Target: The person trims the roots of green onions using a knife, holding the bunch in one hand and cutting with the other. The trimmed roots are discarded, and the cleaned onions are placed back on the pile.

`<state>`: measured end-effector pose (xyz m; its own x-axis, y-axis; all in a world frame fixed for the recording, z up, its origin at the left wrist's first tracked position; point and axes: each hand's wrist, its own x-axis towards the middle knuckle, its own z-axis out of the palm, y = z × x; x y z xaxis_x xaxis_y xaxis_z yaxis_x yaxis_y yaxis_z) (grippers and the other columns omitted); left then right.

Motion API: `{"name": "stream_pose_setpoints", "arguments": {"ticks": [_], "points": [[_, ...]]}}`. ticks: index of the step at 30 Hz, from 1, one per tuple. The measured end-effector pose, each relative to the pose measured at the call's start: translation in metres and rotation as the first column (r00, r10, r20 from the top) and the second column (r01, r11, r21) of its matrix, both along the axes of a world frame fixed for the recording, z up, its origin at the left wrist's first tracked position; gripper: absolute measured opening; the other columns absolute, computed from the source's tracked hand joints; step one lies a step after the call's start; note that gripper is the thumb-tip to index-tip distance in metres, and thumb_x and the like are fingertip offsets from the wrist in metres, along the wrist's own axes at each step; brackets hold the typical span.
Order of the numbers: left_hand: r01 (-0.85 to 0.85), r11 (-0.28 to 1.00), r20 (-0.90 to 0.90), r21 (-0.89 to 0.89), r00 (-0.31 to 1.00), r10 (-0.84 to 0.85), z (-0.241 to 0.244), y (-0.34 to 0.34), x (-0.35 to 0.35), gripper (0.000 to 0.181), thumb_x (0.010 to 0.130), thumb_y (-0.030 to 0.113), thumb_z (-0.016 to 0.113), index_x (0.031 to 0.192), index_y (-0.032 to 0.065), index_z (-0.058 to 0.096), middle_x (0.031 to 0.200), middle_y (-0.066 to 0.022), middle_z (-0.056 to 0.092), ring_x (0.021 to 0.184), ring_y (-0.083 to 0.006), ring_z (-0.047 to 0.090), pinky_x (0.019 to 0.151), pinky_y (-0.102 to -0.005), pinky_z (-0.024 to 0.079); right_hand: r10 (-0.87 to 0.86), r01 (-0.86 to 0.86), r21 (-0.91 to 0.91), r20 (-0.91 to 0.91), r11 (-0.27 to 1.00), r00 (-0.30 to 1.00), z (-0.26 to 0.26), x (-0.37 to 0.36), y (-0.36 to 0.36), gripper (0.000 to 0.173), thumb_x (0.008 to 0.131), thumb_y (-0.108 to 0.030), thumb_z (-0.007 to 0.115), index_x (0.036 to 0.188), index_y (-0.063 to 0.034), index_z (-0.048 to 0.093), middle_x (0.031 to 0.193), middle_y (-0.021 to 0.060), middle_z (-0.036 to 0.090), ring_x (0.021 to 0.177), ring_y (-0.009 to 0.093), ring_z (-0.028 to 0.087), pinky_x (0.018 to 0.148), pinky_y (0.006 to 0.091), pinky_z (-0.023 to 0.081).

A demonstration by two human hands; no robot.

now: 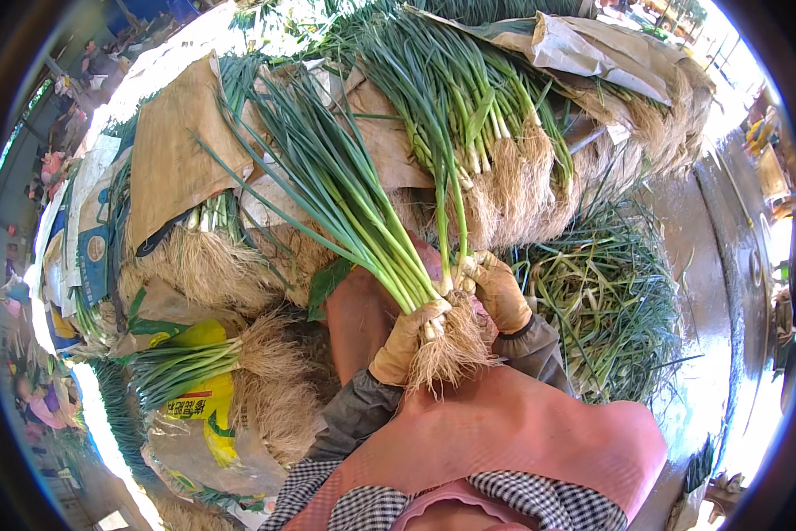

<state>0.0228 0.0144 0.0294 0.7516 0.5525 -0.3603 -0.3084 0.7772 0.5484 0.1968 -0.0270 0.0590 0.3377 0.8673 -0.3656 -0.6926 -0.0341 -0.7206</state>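
Note:
My left hand [398,345], in a tan glove, grips a bunch of green onions [371,239] low on the stalks. Their pale roots [448,352] hang over my lap, and the long leaves point away from me. On the right, my gloved right hand [502,292] is closed around the white base of a smaller green onion plant [452,226], whose stalks stand up beside the bunch. Its roots are partly hidden by the bunch and the fingers. Both hands are close together above my pink apron [504,425].
Ahead lies a heap of green onions [464,86], partly covered by brown sacking [185,146]. Stripped leaves [604,312] are piled at right, beside wet floor [703,265]. A rooted bundle [192,365] lies on a yellow printed sack [215,398] at left.

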Motion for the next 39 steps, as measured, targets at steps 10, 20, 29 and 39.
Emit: {"name": "stream_pose_setpoints", "arguments": {"ticks": [10, 20, 29, 39], "points": [[-0.069, 0.993, -0.015, 0.094, 0.997, 0.071, 0.009, 0.011, 0.003, 0.033, 0.086, 0.011, 0.069, 0.116, 0.0072, 0.055, 0.089, 0.0005, 0.057, 0.070, -0.0046, 0.055, 0.057, -0.0160, 0.046, -0.008, 0.078, -0.002, 0.991, 0.997, 0.133, -0.005, 0.043, -0.073, 0.029, 0.089, -0.007, 0.065, 0.116, -0.0021, 0.057, 0.099, 0.0094, 0.063, 0.082, 0.015, 0.063, 0.068, 0.0299, 0.054], [-0.049, 0.981, -0.111, 0.189, 0.991, 0.071, 0.023, -0.004, -0.017, 0.033, 0.088, 0.024, 0.067, 0.111, 0.0030, 0.058, 0.093, -0.0032, 0.061, 0.075, -0.0078, 0.056, 0.065, -0.0201, 0.047, 0.132, 0.070, -0.166, 0.928, 0.984, 0.347, 0.024, -0.008, 0.045, 0.026, 0.091, -0.026, 0.068, 0.098, -0.0019, 0.064, 0.073, 0.0062, 0.065, 0.062, 0.013, 0.061, 0.057, 0.0290, 0.051], [0.053, 0.987, 0.025, 0.149, 0.998, -0.058, 0.004, -0.009, -0.017, 0.048, 0.084, 0.016, 0.068, 0.128, 0.0040, 0.052, 0.108, -0.0009, 0.057, 0.086, -0.0078, 0.057, 0.077, -0.0215, 0.048, 0.422, -0.491, 0.119, 0.366, 0.863, 0.829, 0.026, 0.003, 0.106, 0.042, 0.098, -0.028, 0.057, 0.130, -0.0007, 0.056, 0.090, -0.0029, 0.066, 0.059, 0.000, 0.045, 0.053, 0.0130, 0.037], [0.010, 0.999, 0.104, 0.035, 0.995, -0.014, 0.021, 0.009, -0.037, 0.046, 0.079, 0.018, 0.068, 0.121, 0.0053, 0.054, 0.109, -0.0063, 0.057, 0.088, -0.0090, 0.055, 0.080, -0.0209, 0.047, -0.264, 0.286, 0.076, 0.655, 0.955, 0.708, 0.004, 0.041, -0.025, 0.019, 0.099, -0.022, 0.052, 0.103, -0.0074, 0.064, 0.101, 0.0096, 0.070, 0.075, 0.012, 0.064, 0.071, 0.0212, 0.052]]}}
